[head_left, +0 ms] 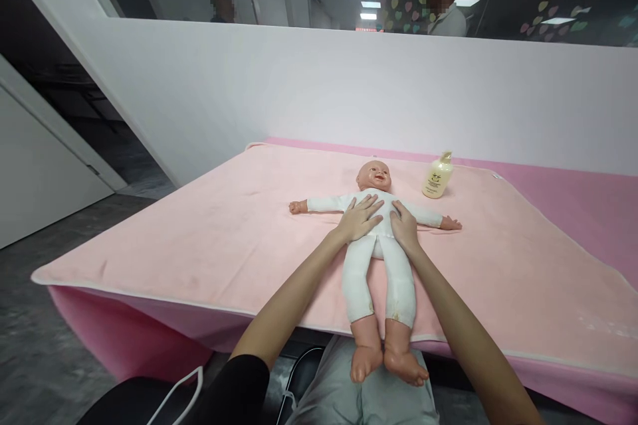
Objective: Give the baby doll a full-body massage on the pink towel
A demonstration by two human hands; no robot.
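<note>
A baby doll [383, 265] with a white cloth body lies on its back, arms spread, its feet hanging over the table's near edge. My left hand [359, 218] rests flat on the doll's chest with the fingers spread. On the other side of the torso, my right hand [405, 226] lies against the doll's chest and side, fingers partly curled and stretched along it. Neither hand grasps anything. Beyond the doll's outstretched arm stands a pale yellow pump bottle [436, 176], upright and apart from my hands.
A pink towel [199, 232] covers most of the table, over a darker pink cloth [573, 206]. Behind it rises a white wall [319, 93] with a window, through which two people show. To the left is a door [44, 166]; a black chair [132, 402] stands below.
</note>
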